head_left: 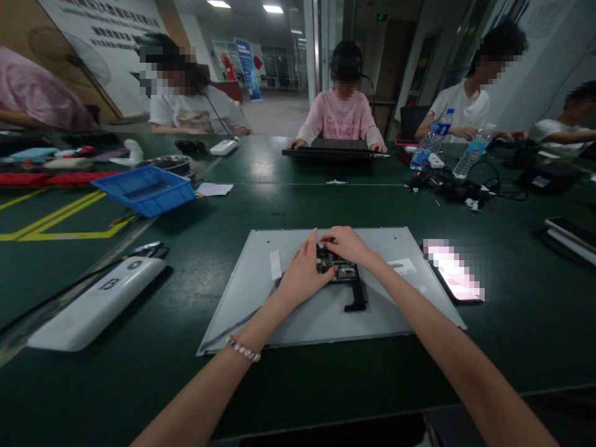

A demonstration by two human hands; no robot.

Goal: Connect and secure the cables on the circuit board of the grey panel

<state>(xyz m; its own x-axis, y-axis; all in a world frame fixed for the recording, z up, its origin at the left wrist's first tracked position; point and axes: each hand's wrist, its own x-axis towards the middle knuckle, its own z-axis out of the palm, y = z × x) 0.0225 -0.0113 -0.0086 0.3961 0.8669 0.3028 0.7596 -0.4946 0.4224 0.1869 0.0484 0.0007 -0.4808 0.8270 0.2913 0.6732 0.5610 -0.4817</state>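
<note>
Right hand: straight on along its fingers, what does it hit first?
The right hand would likely meet the left hand first, at its fingers; depth between them is unclear.

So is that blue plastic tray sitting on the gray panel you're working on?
No, the blue tray sits on the green table, beyond the gray panel and off to its left.

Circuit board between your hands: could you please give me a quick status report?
Left hand at circuit board, thumb and fingers spread. Right hand at board's upper edge, grip unclear. Board on grey panel; phone just off panel's right edge.
</note>
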